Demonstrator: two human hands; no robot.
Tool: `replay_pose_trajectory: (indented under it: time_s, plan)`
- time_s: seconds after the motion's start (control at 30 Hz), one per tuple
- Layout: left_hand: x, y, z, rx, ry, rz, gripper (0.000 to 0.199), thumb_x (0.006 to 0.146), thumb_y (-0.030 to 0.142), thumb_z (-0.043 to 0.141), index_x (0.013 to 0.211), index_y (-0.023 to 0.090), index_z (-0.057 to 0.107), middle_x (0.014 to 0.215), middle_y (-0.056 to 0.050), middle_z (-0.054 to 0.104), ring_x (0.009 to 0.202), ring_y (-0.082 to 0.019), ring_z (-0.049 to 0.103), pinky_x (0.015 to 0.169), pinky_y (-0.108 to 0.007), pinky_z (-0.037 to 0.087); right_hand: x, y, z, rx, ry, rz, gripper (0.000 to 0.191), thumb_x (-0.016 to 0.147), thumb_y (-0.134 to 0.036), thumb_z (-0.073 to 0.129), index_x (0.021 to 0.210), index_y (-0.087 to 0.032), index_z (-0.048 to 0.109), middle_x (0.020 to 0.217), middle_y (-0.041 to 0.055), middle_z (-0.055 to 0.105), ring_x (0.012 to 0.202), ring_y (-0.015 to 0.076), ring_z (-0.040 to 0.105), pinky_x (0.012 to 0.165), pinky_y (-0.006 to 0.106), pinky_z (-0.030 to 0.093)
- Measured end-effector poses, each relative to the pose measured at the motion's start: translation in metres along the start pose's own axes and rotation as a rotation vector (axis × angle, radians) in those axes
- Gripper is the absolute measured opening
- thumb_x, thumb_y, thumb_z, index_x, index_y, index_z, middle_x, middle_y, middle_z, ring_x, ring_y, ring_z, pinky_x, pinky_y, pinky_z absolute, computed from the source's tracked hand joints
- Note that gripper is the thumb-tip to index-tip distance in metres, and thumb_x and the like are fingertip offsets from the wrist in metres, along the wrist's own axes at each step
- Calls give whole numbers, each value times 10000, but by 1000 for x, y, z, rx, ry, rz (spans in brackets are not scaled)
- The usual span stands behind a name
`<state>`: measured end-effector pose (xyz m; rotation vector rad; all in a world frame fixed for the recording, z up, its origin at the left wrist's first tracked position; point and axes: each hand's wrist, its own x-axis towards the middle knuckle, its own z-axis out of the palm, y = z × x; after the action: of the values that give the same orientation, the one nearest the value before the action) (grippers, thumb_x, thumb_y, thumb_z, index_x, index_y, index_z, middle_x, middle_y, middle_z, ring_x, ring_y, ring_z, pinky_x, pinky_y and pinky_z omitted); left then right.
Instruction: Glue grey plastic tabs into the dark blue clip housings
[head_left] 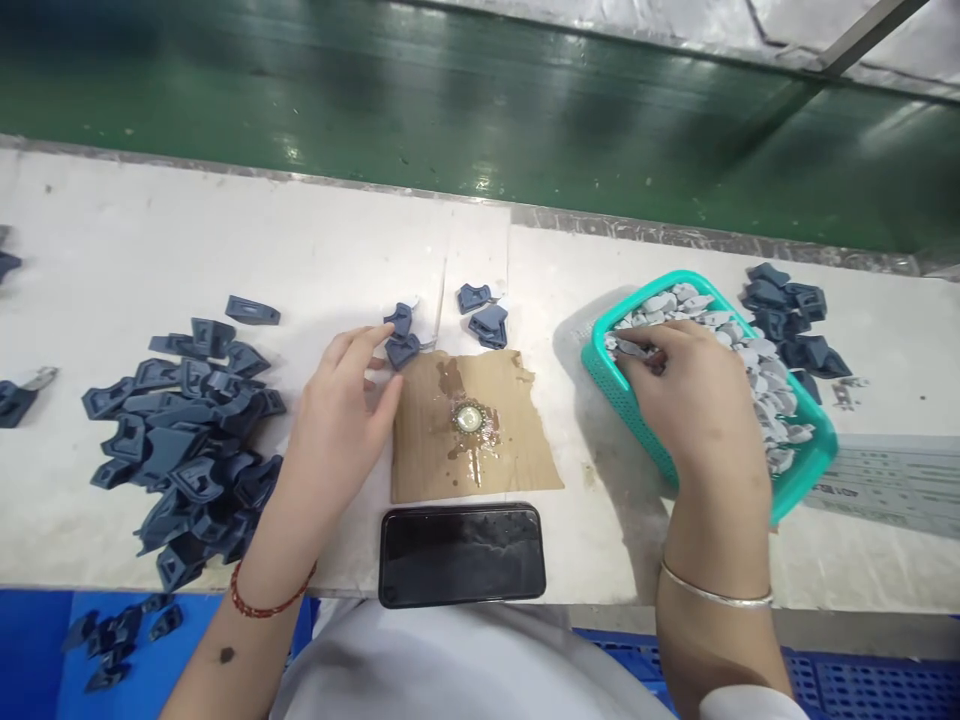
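Observation:
My left hand (pixel 341 410) rests on the table with thumb and fingers apart. Its index fingertip touches a dark blue-grey plastic part (pixel 400 319), and a second such part (pixel 403 350) lies just below. My right hand (pixel 694 390) reaches into a turquoise basket (pixel 637 425) of small light-grey pieces (pixel 769 385). Its thumb and fingers pinch a light-grey piece (pixel 631 347) at the basket's left end. Between the hands, a small round metal-rimmed item (pixel 469 418) sits on a wet piece of brown cardboard (pixel 427 470).
A large pile of dark blue-grey parts (pixel 176 435) lies left of my left hand. Several more parts (pixel 487 325) lie behind the cardboard, and another heap (pixel 787 310) is behind the basket. A black phone (pixel 463 555) lies at the front edge. A green wall (pixel 450 120) borders the back.

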<state>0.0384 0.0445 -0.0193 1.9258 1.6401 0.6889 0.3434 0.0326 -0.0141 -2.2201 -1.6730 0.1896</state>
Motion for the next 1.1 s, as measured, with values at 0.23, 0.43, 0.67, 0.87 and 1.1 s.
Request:
replay_pose_trajectory:
  time_s: [0.23, 0.43, 0.67, 0.87, 1.1]
  plan:
    - [0, -13, -43, 310, 135, -69, 371, 1009, 299, 585, 1350, 165, 639, 1517, -192, 601, 1447, -400, 539, 1225, -560, 409, 1, -9, -5, -81, -12, 156, 172, 828, -182, 617, 922, -164, 760, 956, 165, 727, 801, 275, 615, 801, 445, 486]
    - [10, -32, -76, 557, 48, -75, 504, 1007, 214, 517, 1488, 65, 543, 1650, -259, 480, 1558, -420, 415, 1281, -583, 327, -4, -10, -7, 28, 36, 151, 106, 895, -223, 575, 987, -213, 626, 912, 132, 711, 784, 281, 618, 786, 444, 467]
    - [37, -24, -84, 729, -129, -125, 518, 1054, 270, 418, 1496, 44, 564, 1474, -260, 639, 1357, -488, 582, 1079, -625, 514, -18, -28, -5, 751, 234, -83, 52, 961, -251, 623, 1007, -262, 645, 821, 39, 636, 691, 196, 587, 639, 357, 448]
    - [49, -10, -97, 748, -221, -125, 528, 1082, 383, 328, 1282, 33, 668, 1278, -304, 697, 1167, -508, 676, 906, -612, 569, -35, -53, 5, 1216, -118, 106, 316, 915, -491, 773, 769, -216, 718, 730, 15, 680, 495, 91, 522, 422, 236, 355]
    - [11, 12, -85, -171, -41, -244, 248, 872, 407, 800, 1026, 215, 766, 896, -57, 822, 669, -204, 729, 561, -272, 564, -36, -66, 17, 1382, -468, 336, 449, 731, -618, 898, 769, -190, 770, 524, -31, 595, 423, 60, 485, 389, 164, 375]
